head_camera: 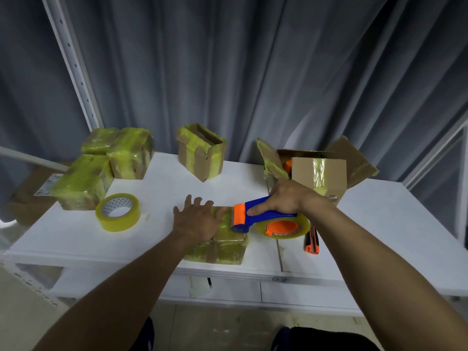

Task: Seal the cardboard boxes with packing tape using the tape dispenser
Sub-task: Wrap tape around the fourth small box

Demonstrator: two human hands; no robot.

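Two hands share the job: the left hand (196,220) lies flat, fingers spread, pinning the light, slick-taped box (222,245), while the right hand (288,198) grips the tape dispenser (263,219) by its rigid blue handle.

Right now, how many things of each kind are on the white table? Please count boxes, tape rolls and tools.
Cardboard boxes: 7 (three wrapped; one open-topped; one under the hands; one large open holding a smaller one)
Loose tape rolls: 1
Blue-orange tape dispensers: 1
Orange-black cutters: 1
Total: 10
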